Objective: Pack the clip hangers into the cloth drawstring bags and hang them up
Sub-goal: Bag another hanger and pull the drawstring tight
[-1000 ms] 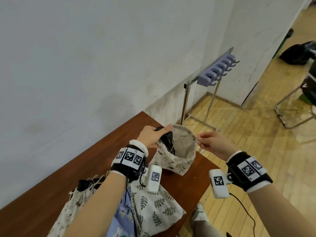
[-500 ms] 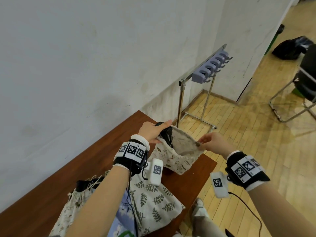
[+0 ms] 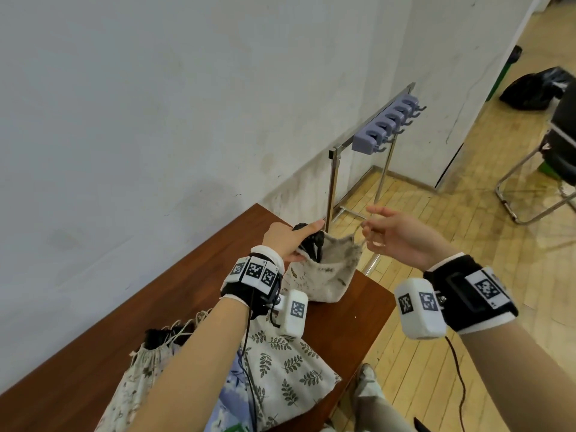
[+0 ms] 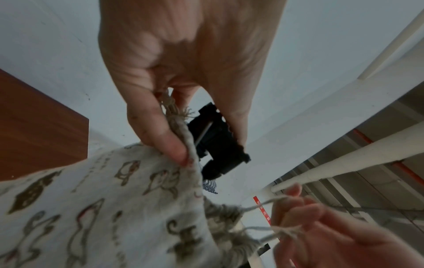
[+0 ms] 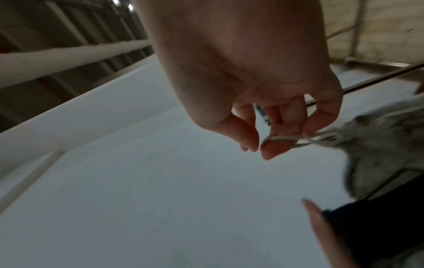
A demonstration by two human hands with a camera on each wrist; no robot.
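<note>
A beige patterned drawstring bag [image 3: 324, 275] [image 4: 110, 208] stands at the far corner of the brown table [image 3: 352, 322]. Black clip hangers [image 3: 311, 241] [image 4: 218, 141] stick out of its mouth. My left hand [image 3: 288, 240] [image 4: 183, 101] pinches the bag's left rim against the hangers, thumb on the cloth. My right hand [image 3: 396, 235] [image 5: 270, 134] pinches the bag's drawstring [image 4: 259, 230] [image 5: 298, 138] at the right rim and holds it taut, away from the bag. The bag's mouth is partly gathered.
Two more cloth bags lie near me on the table: a leaf-print one [image 3: 286, 366] and a floral one [image 3: 140, 375] with black hangers in it. A metal rack [image 3: 335, 179] with grey hooks [image 3: 383, 126] stands on the wooden floor beyond the table. A chair frame [image 3: 536, 194] is at right.
My right hand has moved from the bag's rim up and right, drawing the string out. The bag's mouth has narrowed. My left hand keeps its hold.
</note>
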